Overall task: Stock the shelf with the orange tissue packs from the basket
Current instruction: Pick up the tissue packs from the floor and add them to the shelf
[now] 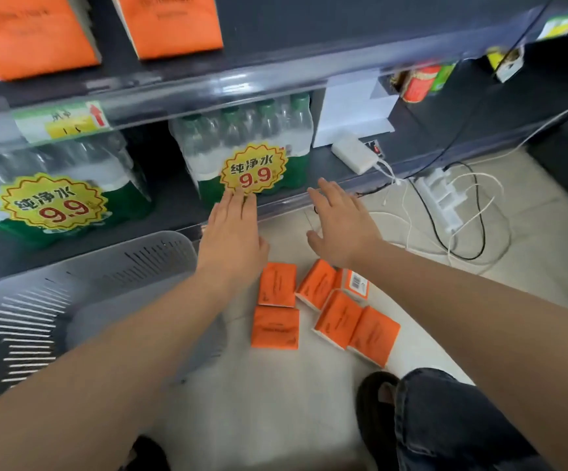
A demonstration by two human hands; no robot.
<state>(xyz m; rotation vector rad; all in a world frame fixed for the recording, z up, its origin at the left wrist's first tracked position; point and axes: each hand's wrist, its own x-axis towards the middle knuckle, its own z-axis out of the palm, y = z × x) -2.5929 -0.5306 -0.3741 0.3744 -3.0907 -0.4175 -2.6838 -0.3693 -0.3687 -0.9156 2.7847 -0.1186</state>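
both the left hand (233, 232) and right hand (340, 226) hover flat and empty, so the loose orange tissue packs (277, 288) on the floor (276, 402) risk being overlooked or trodden.

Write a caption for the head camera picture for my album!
Bare left hand and right hand spread open near orange tissue packs on the floor, beside a grey basket.

Tissue packs (277, 283) on floor (276, 402), right of basket (106, 283), before shelf (180, 209). Bottle packs (242, 137) on lower shelf board. Power strip (442, 202), cables (484, 229) on floor, far right.
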